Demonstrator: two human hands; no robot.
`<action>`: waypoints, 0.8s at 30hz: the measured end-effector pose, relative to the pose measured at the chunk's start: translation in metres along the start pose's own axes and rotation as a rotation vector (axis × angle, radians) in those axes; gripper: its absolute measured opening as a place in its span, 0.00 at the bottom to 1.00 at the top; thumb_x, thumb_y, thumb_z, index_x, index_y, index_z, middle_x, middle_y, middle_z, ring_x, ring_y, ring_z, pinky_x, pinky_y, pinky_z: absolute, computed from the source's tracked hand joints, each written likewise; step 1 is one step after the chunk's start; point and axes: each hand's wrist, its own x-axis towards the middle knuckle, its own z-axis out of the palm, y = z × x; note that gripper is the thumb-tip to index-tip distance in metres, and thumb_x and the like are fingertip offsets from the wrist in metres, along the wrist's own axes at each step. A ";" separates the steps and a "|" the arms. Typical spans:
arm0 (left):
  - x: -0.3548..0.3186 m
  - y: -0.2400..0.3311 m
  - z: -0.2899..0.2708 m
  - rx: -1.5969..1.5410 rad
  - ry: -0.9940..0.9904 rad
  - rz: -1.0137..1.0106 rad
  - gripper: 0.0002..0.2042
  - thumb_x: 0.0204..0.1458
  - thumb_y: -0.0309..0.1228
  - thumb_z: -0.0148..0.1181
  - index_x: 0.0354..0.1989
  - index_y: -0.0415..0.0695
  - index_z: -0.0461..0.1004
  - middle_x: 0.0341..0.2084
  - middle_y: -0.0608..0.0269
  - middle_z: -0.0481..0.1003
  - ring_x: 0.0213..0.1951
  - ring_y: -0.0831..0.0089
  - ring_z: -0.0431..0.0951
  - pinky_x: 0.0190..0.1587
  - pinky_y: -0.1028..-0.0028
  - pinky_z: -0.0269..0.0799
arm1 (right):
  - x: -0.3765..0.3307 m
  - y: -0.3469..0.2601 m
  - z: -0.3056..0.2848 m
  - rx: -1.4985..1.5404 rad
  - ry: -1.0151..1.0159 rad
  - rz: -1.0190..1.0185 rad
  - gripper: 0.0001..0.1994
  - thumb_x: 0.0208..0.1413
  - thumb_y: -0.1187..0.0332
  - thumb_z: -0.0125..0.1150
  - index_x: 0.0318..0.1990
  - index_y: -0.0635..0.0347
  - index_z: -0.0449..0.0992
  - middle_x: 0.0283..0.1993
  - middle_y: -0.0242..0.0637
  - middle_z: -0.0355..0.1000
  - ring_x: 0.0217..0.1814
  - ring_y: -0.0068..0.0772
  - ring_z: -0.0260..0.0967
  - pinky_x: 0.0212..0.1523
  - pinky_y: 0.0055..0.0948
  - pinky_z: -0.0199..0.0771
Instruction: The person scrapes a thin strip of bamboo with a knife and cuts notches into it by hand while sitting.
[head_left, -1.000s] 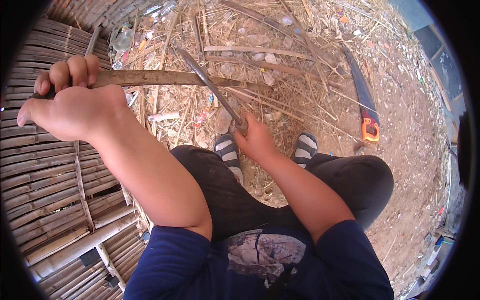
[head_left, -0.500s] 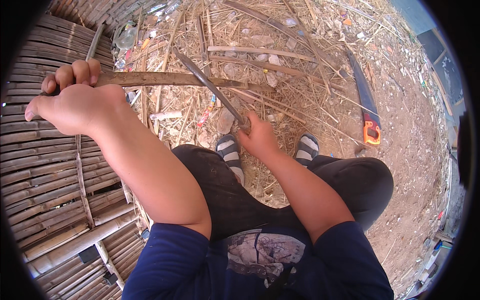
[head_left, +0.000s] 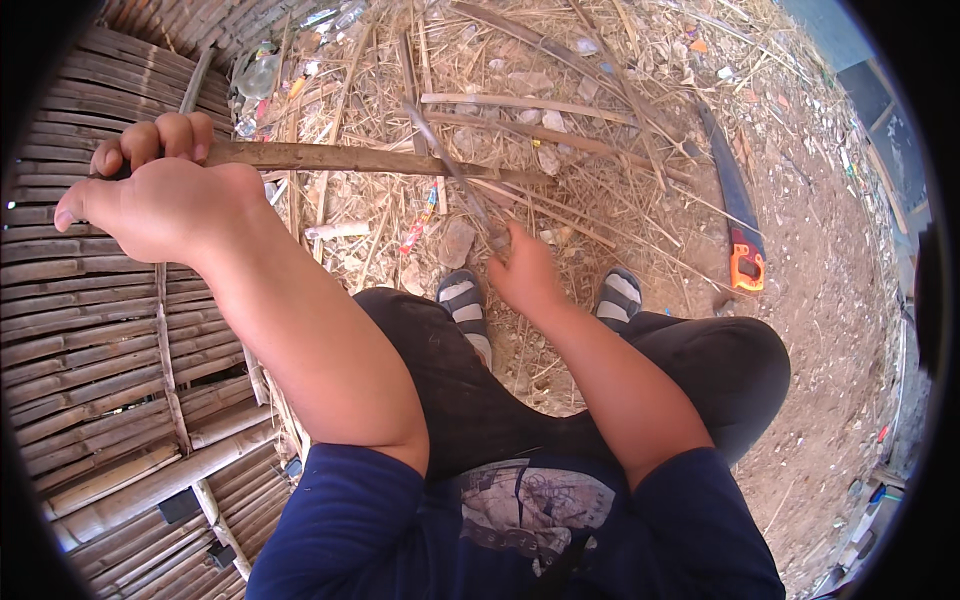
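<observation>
Raised at the left, my left hand (head_left: 165, 200) is closed round one end of a bamboo strip (head_left: 330, 157). The strip runs level to the right, its far end above the littered ground. My right hand (head_left: 525, 270), in front of my knees, grips the handle of a long-bladed knife (head_left: 452, 165). The blade slants up and to the left across the strip, slightly blurred; whether it touches the strip I cannot tell.
A handsaw (head_left: 735, 200) with an orange handle lies on the ground at the right. Loose bamboo pieces (head_left: 530, 103) and straw lie ahead of my sandalled feet (head_left: 464, 305). A bamboo-slat wall (head_left: 90, 330) stands close on the left.
My right hand has moved slightly right, and the knife blade has shifted rightward along the bamboo strip. My left hand keeps its grip, nearly in the same place.
</observation>
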 end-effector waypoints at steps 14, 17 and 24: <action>-0.006 0.004 0.003 0.118 0.184 0.075 0.26 0.67 0.56 0.26 0.28 0.47 0.55 0.17 0.68 0.52 0.18 0.73 0.47 0.23 0.72 0.49 | -0.015 -0.009 0.022 0.129 0.101 -0.227 0.15 0.52 0.68 0.63 0.45 0.64 0.69 0.32 0.54 0.76 0.36 0.60 0.75 0.37 0.47 0.74; 0.000 -0.001 -0.001 0.112 0.239 0.032 0.26 0.67 0.56 0.25 0.28 0.46 0.55 0.17 0.67 0.53 0.18 0.73 0.47 0.23 0.72 0.50 | -0.009 0.031 0.042 0.091 0.109 -0.095 0.16 0.53 0.68 0.63 0.47 0.63 0.68 0.32 0.55 0.75 0.35 0.61 0.75 0.36 0.50 0.73; 0.004 -0.002 -0.005 0.098 0.257 0.040 0.27 0.67 0.56 0.23 0.28 0.46 0.56 0.17 0.67 0.54 0.18 0.72 0.47 0.24 0.71 0.51 | -0.013 -0.017 0.021 0.081 0.119 -0.276 0.16 0.52 0.69 0.62 0.47 0.63 0.69 0.33 0.55 0.76 0.37 0.61 0.75 0.38 0.51 0.73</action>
